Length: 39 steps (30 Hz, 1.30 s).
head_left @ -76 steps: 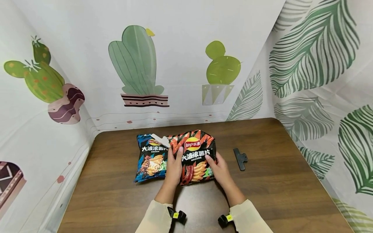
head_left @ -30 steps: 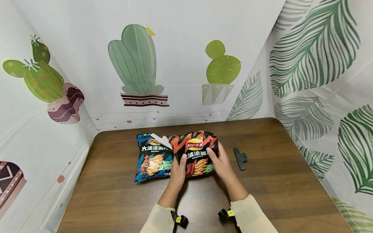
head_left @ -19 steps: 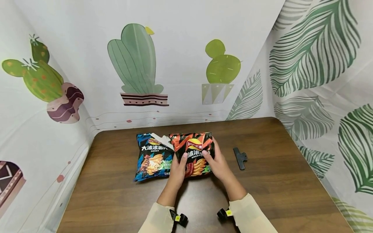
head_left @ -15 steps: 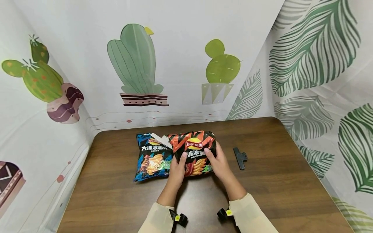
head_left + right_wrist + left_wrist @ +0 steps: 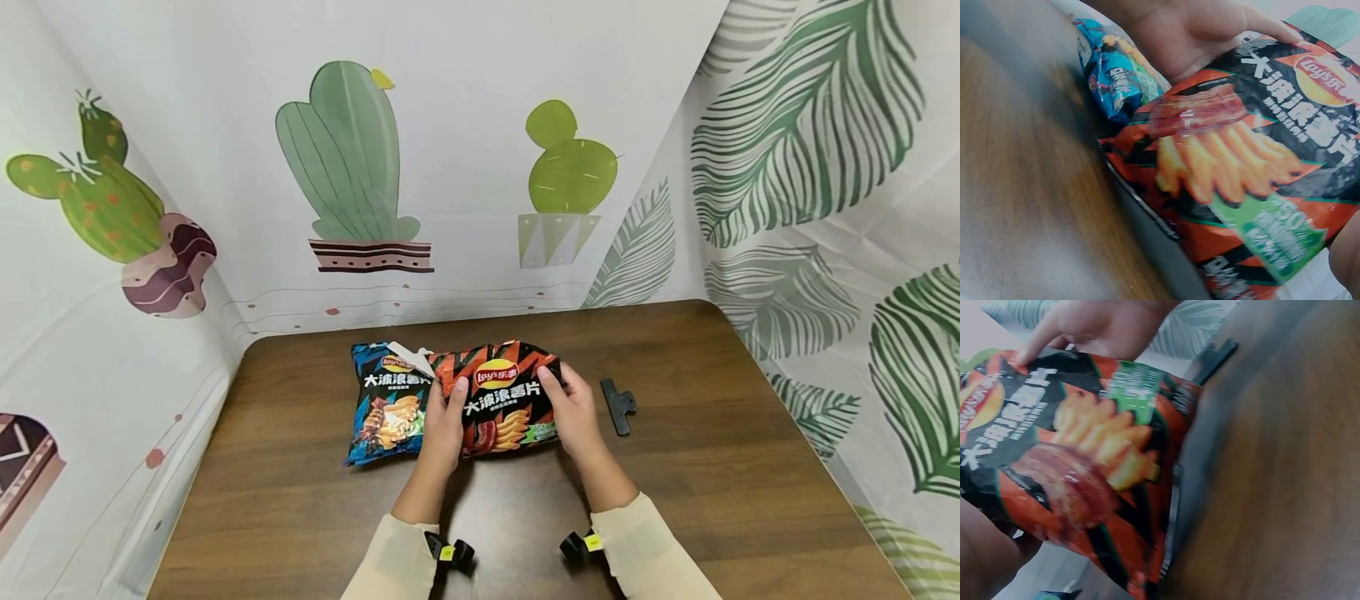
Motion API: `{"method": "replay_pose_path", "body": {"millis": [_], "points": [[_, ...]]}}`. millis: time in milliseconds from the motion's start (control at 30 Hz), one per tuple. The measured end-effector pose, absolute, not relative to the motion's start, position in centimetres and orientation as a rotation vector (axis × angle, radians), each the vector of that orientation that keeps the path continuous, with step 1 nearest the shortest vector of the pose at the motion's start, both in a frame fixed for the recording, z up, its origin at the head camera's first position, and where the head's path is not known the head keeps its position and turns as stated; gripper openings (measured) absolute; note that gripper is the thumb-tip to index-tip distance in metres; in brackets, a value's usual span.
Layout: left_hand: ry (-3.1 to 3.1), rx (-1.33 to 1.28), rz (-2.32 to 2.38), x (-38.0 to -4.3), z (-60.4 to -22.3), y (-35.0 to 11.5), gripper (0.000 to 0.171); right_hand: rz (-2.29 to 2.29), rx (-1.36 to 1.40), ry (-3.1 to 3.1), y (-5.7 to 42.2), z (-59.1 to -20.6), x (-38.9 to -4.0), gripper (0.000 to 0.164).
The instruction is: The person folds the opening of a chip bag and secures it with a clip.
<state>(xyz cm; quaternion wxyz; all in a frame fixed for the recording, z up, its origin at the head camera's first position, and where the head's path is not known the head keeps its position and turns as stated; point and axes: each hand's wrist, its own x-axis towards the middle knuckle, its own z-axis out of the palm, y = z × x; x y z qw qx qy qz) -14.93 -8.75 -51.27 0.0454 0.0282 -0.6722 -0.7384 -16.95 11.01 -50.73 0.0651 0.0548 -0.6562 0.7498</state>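
Note:
Both hands hold a red-and-black bag of potato chips (image 5: 501, 408) by its two sides, near the middle of the table. My left hand (image 5: 444, 423) grips its left edge with the thumb on the front. My right hand (image 5: 577, 412) grips the right edge, thumb also on the front near the upper corner. Most fingers are hidden behind the bag. In the right wrist view the printed face of the chip bag (image 5: 1079, 456) (image 5: 1229, 156) is seen close up, its lower edge above or at the wood. Just left lies a blue bag of chips (image 5: 386, 408), partly covered by the left hand.
A white clip (image 5: 408, 358) lies across the blue bag's upper right corner, partly behind the red bag. On the right of the brown table (image 5: 712, 467) lies a black clip (image 5: 619, 407). Printed cloth hangs behind and at both sides.
My hands have spread apart, left hand leftward and right hand slightly rightward. The bag's front is drawn wider and shows its full lettering. The blue bag and black clip have stayed put.

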Motion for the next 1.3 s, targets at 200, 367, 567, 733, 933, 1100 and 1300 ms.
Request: {"method": "replay_pose_path", "body": {"millis": [200,367,567,733,933,1100,1300], "points": [[-1.97,0.062,-2.147,-15.0,-49.0,-9.5,0.055,2.328,0.133,-1.914,11.1,-50.6,-17.1,0.031],[-2.004,-0.088,-1.757,-14.9,-46.0,-10.0,0.051,2.346,0.12,-1.863,10.9,-50.6,-17.2,0.03],[-2.123,-0.288,-1.229,-14.7,-42.7,-9.4,0.034,2.351,0.149,-1.848,10.9,-50.4,-17.2,0.033],[-2.206,-0.466,-0.968,-15.0,-41.5,-8.2,0.026,2.321,0.165,-1.899,10.8,-50.0,-16.9,0.032],[-2.336,-0.511,-0.715,-15.5,-41.3,-7.5,0.019,2.301,0.236,-1.983,10.8,-49.8,-16.8,0.031],[-2.344,-0.524,-0.671,-15.9,-41.5,-7.8,0.013,2.276,0.306,-2.011,10.9,-49.8,-16.8,0.029],[-2.362,-0.509,-0.694,-16.1,-41.6,-8.0,0.018,2.244,0.403,-2.018,11.2,-50.0,-16.8,0.025]]}}
